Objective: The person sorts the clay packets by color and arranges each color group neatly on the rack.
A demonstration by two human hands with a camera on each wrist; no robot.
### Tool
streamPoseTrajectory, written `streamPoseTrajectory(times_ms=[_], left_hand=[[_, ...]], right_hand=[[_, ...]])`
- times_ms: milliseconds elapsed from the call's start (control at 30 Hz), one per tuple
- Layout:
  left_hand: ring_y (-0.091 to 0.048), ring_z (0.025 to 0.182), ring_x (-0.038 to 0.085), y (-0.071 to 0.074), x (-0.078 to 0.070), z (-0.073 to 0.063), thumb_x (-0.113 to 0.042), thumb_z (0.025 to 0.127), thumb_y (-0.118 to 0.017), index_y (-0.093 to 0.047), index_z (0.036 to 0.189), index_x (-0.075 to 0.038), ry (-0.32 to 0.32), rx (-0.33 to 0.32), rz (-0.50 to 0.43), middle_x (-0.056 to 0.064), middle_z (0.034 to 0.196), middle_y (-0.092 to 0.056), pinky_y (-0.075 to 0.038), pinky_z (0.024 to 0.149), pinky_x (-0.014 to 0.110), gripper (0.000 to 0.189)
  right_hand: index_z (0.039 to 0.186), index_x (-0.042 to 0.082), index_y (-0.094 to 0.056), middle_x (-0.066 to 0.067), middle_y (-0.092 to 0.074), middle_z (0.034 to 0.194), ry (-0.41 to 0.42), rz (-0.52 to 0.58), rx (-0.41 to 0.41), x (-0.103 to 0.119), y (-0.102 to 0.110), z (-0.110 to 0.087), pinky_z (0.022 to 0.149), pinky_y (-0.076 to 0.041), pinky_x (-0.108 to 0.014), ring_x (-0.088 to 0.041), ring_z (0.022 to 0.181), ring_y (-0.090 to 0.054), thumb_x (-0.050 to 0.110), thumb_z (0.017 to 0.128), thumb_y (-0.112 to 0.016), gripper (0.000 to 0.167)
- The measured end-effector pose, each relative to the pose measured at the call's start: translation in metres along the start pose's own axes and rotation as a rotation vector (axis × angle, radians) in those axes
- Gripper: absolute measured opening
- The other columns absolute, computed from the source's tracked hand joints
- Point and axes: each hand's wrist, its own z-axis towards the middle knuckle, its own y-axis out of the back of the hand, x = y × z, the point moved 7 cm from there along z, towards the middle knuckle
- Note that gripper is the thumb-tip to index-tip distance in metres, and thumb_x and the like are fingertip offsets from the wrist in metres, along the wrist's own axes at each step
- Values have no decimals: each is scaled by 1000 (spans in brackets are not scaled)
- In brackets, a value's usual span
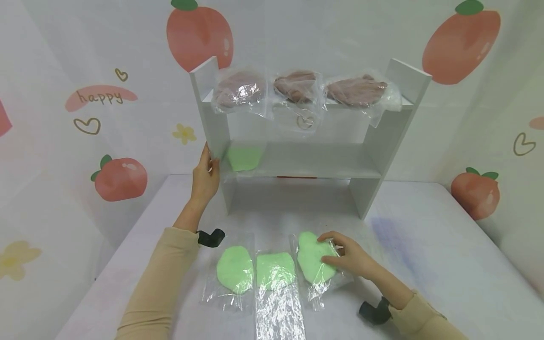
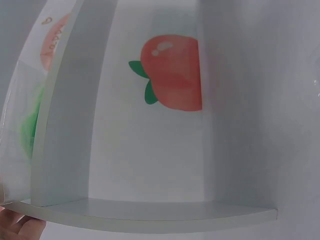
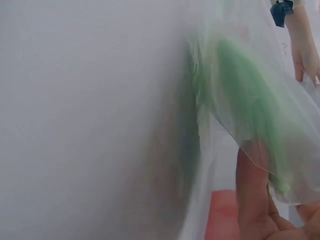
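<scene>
My left hand [image 1: 206, 178] grips the front edge of the left side panel of a white shelf unit [image 1: 318, 160], thumb at the edge and fingers along the outside. Its fingertips [image 2: 22, 227] show at the lower left of the left wrist view. My right hand [image 1: 354, 255] pinches the right-hand clear bag holding a flat pale green lump [image 1: 312, 264], which lies on the table. Close up, the right wrist view shows one finger partly behind the clear film by the green lump [image 3: 250, 90]. Another bagged green piece [image 1: 244, 158] sits on the middle shelf's left end.
Two more clear bags with green pieces, one rounded [image 1: 235, 269] and one squarish [image 1: 275, 270], lie left of my right hand. Three bags of brown lumps [image 1: 241, 89] fill the top shelf. A peach-printed cloth [image 1: 140, 61] hangs behind the shelf unit.
</scene>
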Motion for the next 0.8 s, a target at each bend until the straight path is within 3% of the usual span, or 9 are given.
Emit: streamPoseTrajectory(times_ms=[133, 200, 367, 500, 667, 800], left_hand=[[-44, 128, 42, -1, 0, 0, -3, 99, -38, -19, 150, -14, -13, 1, -9, 24, 145, -38, -44, 102, 51, 56], [-44, 129, 42, -1, 0, 0, -4, 99, -38, -19, 150, -14, -17, 1, -15, 24, 145, -37, -44, 102, 52, 56], [-43, 129, 42, -1, 0, 0, -3, 99, -38, -18, 150, -13, -16, 0, -17, 25, 145, -37, -44, 103, 51, 56], [-45, 127, 42, 0, -3, -1, -1, 98, -39, -20, 150, -12, -14, -9, -5, 27, 143, -39, -45, 102, 50, 56], [-47, 125, 42, 0, -4, -1, -1, 98, -39, -21, 150, -12, -5, -14, 0, 28, 141, -40, -46, 101, 50, 56], [-46, 127, 42, 0, -3, -1, -1, 98, -39, -20, 150, -13, -2, -7, -4, 27, 143, -39, -45, 102, 50, 57]], right_hand=[[121, 12, -55, -17, -54, 129, -21, 36, -61, 2, 10, 2, 57, -48, -17, -26, 91, -61, 20, 81, -72, 44], [122, 10, -55, -18, -53, 130, -13, 41, -93, 3, 15, 2, 60, -50, -16, -25, 98, -59, 20, 81, -73, 46], [126, 4, -50, -23, -48, 134, 0, 104, -121, 8, 24, 4, 62, -56, -19, -18, 94, -64, 15, 83, -70, 49], [128, 2, -47, -26, -45, 136, 14, 150, -142, 13, 32, 5, 61, -58, -24, -6, 82, -66, 13, 84, -69, 50], [128, 4, -48, -21, -46, 137, 24, 155, -190, 20, 41, 5, 66, -58, -24, 7, 94, -58, 15, 83, -70, 51], [129, 5, -47, -20, -44, 140, 10, 172, -207, 24, 45, 5, 66, -58, -22, 7, 94, -58, 15, 84, -70, 52]])
